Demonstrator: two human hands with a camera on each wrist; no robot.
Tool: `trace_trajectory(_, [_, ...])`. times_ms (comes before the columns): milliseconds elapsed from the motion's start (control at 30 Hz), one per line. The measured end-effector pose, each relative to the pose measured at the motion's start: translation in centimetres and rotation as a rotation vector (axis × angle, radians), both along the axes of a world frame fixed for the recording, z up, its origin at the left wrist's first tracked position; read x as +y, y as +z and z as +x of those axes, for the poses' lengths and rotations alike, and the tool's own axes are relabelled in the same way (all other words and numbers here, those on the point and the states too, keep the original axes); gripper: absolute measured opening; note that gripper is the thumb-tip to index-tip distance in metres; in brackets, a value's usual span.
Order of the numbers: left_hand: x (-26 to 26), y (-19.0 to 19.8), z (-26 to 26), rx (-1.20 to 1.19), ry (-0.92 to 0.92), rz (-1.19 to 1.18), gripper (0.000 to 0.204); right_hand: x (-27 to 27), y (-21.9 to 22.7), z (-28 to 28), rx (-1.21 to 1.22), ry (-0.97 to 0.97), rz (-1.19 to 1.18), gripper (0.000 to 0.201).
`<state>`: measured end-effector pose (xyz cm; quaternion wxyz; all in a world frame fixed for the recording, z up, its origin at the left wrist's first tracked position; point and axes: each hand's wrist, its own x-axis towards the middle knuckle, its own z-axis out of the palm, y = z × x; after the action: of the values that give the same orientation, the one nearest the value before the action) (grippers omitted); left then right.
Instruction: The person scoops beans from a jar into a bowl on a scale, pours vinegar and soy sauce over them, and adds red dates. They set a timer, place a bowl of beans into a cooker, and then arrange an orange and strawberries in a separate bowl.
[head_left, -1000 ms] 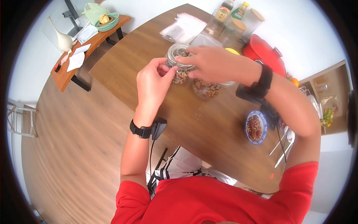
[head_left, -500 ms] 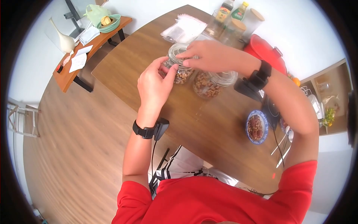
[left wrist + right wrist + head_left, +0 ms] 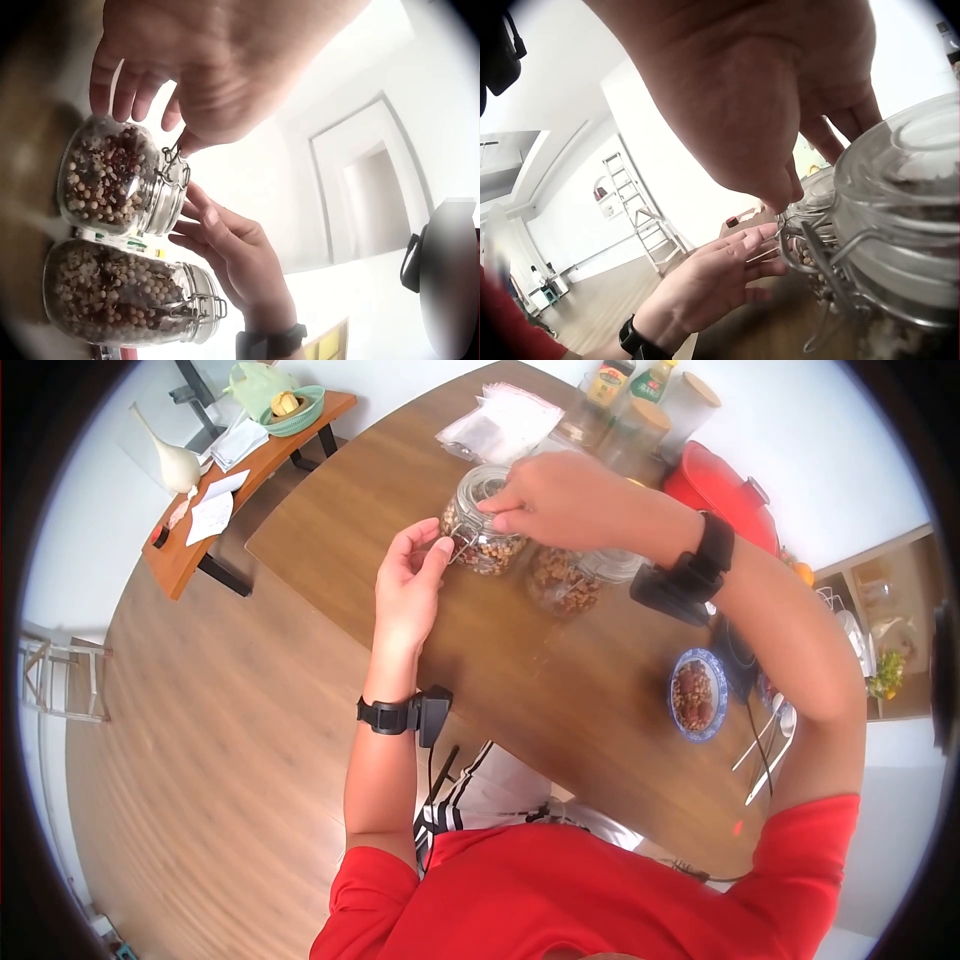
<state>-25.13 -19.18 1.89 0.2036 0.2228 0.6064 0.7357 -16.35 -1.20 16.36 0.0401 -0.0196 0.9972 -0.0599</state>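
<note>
Two glass clip-lid jars of mixed beans or nuts stand side by side. At the left jar (image 3: 485, 545), my left hand (image 3: 408, 585) has its thumb at the wire clasp (image 3: 174, 161), with the fingers loosely spread beside the glass. My right hand (image 3: 575, 500) reaches over from the other side, its fingertips resting on the lid (image 3: 166, 199) of that same jar. The lid lies down on the jar; whether the clasp is fastened I cannot tell. Beside it, partly below my right hand, is the second jar (image 3: 568, 578), its lid also down.
Plastic bags (image 3: 500, 422) lie behind the jars. Sauce bottles (image 3: 608, 385), wood-lidded canisters (image 3: 635, 435) and a red pot (image 3: 715, 495) stand at the back right. A patterned bowl (image 3: 697, 695) and spoons (image 3: 785, 722) are to the right. A side bench (image 3: 165, 565) stands at the left.
My left hand has drawn back slightly from the jar, its fingers spreading, with the thumb still near the clasp. My right hand remains on the lid, its fingers slightly shifted. The head view has moved a little.
</note>
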Motion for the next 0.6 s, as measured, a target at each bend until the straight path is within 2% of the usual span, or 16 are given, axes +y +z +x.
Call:
trace_trajectory(167, [0.5,-2.0,-1.3,0.045,-0.139,-0.081,0.042,0.0,-0.1,0.3,0.013,0.021,0.027,0.032])
trace_trajectory(233, [1.2,-2.4,-1.3,0.090,-0.057,-0.162,0.044,0.1,0.1,0.4,0.028,0.048,0.031,0.032])
trace_trajectory(300, [1.1,-2.5,-1.4,0.084,-0.066,-0.154,0.044,0.2,0.3,0.2,0.015,0.054,0.044,0.034])
trace_trajectory(400, [1.0,-2.2,-0.5,0.078,-0.052,-0.168,0.044,0.6,0.3,-0.3,-0.118,0.121,0.144,0.040])
trace_trajectory(467, [1.4,-3.5,-0.9,0.134,-0.054,-0.207,0.051,2.8,-2.0,-0.4,-0.004,0.139,0.000,0.042])
trace_trajectory(567, [0.9,-3.8,0.4,0.118,0.083,-0.182,0.052,2.7,1.4,4.5,-0.006,0.010,-0.036,0.045])
trace_trajectory(600, [0.6,-4.2,1.0,0.124,0.138,-0.157,0.049,3.0,2.6,6.5,0.192,-0.035,-0.088,0.045])
